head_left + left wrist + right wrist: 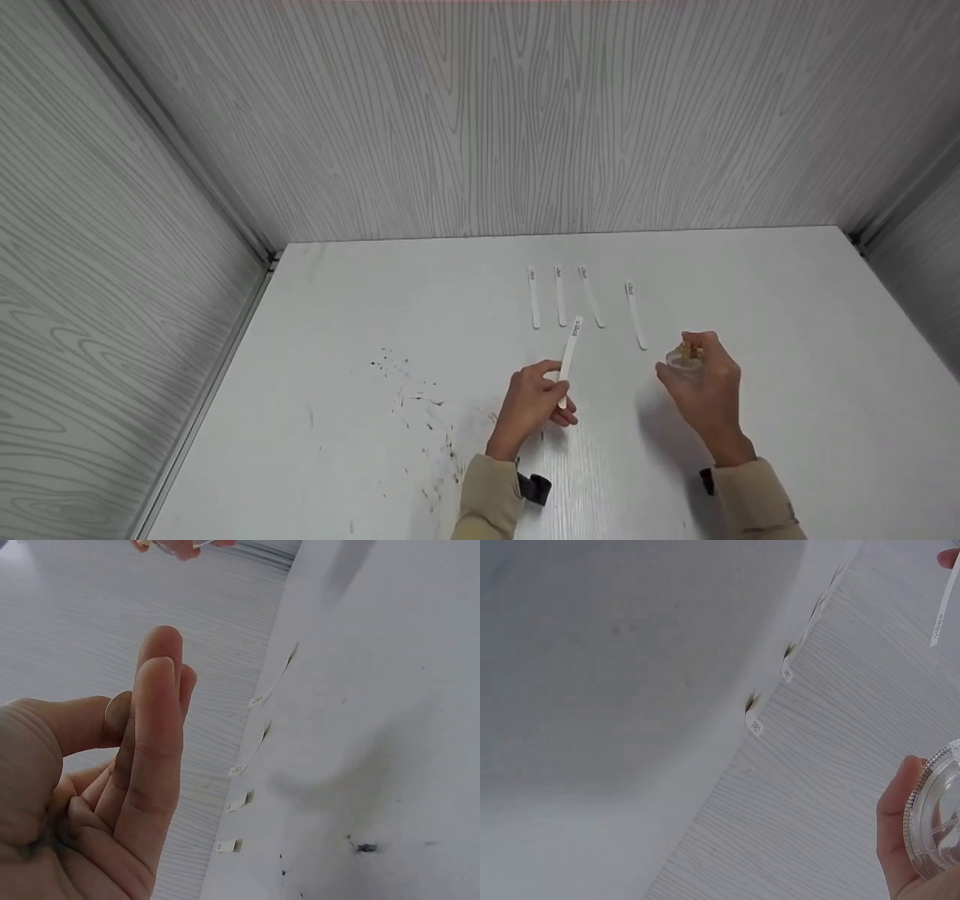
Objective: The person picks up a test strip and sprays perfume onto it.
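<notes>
My left hand [534, 401] pinches a narrow white paper strip [571, 349] near its lower end, between thumb and fingers. The strip slants upward, with dark print near its free end. My right hand [709, 390] grips a clear round bottle [681, 365] with a gold-coloured top, held above the table to the right of the strip. In the right wrist view the bottle [922, 821] shows a ridged edge and is cut off by the frame. The left wrist view shows the thumb and fingers [156, 742] together; the strip is hidden there.
Several similar printed strips [534, 300] lie spaced in a row on the white table [337, 300] beyond my hands. The rightmost strip [636, 319] lies nearer the bottle. Dark specks [431, 405] mark the tabletop left of my left hand. Grey wood-grain walls [487, 120] enclose the table.
</notes>
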A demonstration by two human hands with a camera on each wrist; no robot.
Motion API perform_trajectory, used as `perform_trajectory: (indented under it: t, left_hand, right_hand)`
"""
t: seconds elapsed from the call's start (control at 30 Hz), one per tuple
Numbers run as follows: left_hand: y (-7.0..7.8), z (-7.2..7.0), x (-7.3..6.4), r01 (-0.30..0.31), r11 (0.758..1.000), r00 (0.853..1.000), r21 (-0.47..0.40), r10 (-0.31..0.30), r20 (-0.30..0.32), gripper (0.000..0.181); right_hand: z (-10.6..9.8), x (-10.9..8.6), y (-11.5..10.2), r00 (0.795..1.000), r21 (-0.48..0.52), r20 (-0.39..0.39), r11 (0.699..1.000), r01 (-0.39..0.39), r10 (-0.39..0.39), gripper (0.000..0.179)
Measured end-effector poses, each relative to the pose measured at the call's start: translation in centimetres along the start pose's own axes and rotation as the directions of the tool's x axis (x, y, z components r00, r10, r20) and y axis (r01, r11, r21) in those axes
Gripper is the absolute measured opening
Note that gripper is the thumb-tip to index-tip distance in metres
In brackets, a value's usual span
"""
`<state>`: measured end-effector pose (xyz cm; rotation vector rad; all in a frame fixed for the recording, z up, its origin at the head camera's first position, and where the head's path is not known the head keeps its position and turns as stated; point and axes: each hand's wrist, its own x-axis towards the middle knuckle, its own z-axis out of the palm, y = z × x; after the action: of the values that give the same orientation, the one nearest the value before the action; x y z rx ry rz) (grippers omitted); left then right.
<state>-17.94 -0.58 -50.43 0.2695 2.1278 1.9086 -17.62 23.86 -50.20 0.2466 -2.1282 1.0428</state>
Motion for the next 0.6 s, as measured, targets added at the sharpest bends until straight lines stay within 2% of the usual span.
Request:
perform_trajectory:
  t: [0.27, 0.6]
  left_hand:
    - [0.62, 0.41, 0.74, -0.017, 1.0, 1.0, 0.013, 0.016, 0.017, 0.04]
    - [0.86, 0.92, 0.88, -0.01, 0.997, 1.0, 0.082, 0.009, 0.007, 0.039]
  right_hand:
    - [0.07, 0.52, 0.0, 1.0, 0.018, 0.005, 1.0, -0.014, 0.014, 0.046]
    - [0.22, 0.41, -0.05, 1.0, 0.021, 0.014, 0.999, -0.026, 0.026, 0.045]
